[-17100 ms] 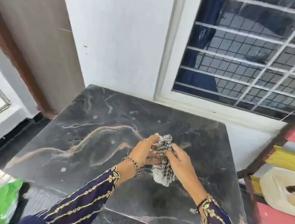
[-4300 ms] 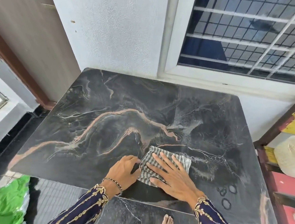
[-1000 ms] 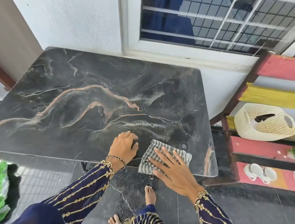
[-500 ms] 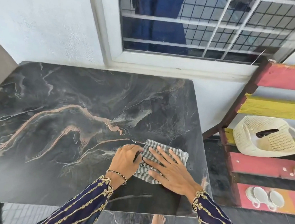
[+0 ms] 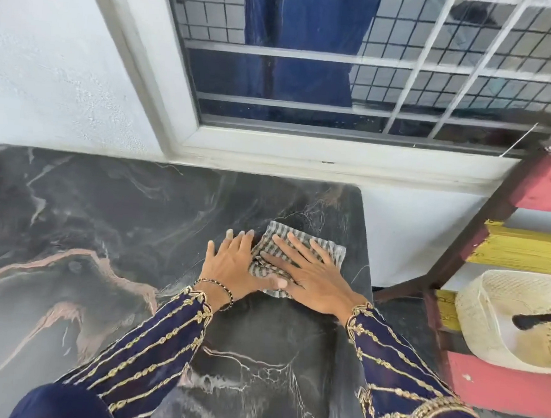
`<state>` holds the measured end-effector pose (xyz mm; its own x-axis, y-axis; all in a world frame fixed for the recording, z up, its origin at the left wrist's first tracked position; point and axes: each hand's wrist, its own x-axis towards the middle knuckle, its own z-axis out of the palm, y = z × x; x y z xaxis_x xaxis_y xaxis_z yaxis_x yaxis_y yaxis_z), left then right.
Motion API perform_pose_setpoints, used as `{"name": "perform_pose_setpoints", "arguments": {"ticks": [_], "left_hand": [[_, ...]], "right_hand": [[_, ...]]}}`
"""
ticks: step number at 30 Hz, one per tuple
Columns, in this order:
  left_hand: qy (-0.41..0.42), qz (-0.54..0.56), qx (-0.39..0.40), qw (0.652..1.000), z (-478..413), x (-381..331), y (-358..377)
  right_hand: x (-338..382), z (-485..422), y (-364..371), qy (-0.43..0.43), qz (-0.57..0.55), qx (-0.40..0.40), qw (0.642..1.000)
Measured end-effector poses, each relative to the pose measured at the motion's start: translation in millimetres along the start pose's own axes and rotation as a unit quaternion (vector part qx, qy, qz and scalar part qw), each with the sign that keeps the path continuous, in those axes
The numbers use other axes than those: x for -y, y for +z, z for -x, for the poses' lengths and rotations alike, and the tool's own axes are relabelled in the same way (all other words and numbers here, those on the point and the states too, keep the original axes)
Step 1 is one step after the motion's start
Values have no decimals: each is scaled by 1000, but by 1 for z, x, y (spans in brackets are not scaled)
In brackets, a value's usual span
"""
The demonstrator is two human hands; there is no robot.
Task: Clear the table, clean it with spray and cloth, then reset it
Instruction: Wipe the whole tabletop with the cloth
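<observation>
A grey and white checked cloth [image 5: 324, 245] lies flat on the black marble table [image 5: 102, 215], near its far right corner. My right hand [image 5: 311, 277] presses down on the cloth with its fingers spread. My left hand [image 5: 233, 265] rests flat on the table at the cloth's left edge, its thumb on the cloth's near corner. A wet smear shows on the table surface close to me. No spray bottle is in view.
A white wall and a barred window [image 5: 344, 66] stand right behind the table. To the right is a red and yellow wooden shelf [image 5: 528, 248] holding a cream woven basket [image 5: 516, 320]. A dark floor gap separates table and shelf.
Both hands have slid the cloth away from me, from the table's middle toward its far right corner. My view has moved closer to the wall and window.
</observation>
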<state>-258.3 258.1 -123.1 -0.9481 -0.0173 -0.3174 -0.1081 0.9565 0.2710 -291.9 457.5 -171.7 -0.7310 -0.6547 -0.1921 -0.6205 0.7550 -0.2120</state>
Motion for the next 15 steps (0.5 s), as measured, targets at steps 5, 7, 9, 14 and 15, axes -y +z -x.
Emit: {"name": "perform_pose_setpoints", "arguments": {"ticks": [5, 7, 9, 14, 15], "left_hand": [[-60, -62, 101, 991, -30, -9, -12], [-65, -97, 129, 985, -36, -13, -11], [-72, -115, 150, 979, -42, -17, -12], [-86, -130, 177, 972, -47, -20, -11], [-88, -132, 180, 971, -48, -20, -11]], "right_hand": [[-32, -43, -15, 6, -24, -7, 1000], [-42, -58, -20, 14, -28, -11, 999], [-52, -71, -25, 21, -31, -10, 999], [-68, -103, -40, 49, -42, -7, 998], [-71, -109, -44, 54, -42, -6, 998]]}}
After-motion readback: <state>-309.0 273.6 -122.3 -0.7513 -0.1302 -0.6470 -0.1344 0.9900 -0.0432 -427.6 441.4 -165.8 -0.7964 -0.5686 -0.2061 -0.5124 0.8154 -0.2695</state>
